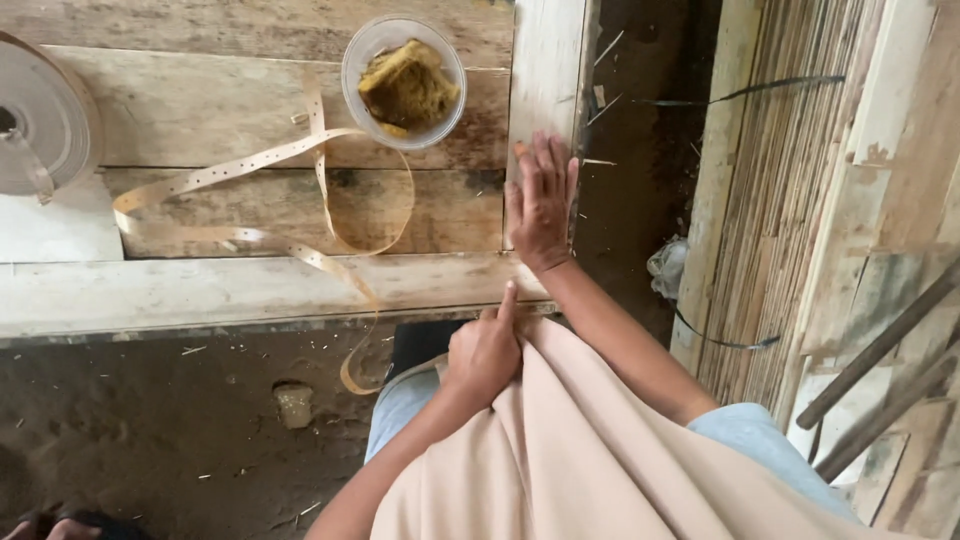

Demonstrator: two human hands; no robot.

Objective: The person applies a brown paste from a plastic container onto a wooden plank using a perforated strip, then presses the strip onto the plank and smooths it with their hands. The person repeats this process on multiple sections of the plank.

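Observation:
My right hand (541,200) lies flat, fingers together and stretched out, on the right end of a worn wooden bench (200,290). It holds nothing. My left hand (485,350) rests at the bench's near edge with its fingers curled and the index finger pointing up at the wood; a beige cloth (600,450) covers my lap right under it. A long tan perforated strip (250,165) loops over the bench planks and hangs off the front edge. A clear plastic cup (403,82) with yellowish-brown material inside stands behind my right hand.
A large pale roll of strip (40,120) sits at the bench's far left. Dirt floor (150,430) lies below, with a small stone. Bamboo slats (780,200) and wooden boards lean at the right, with dark poles at the lower right.

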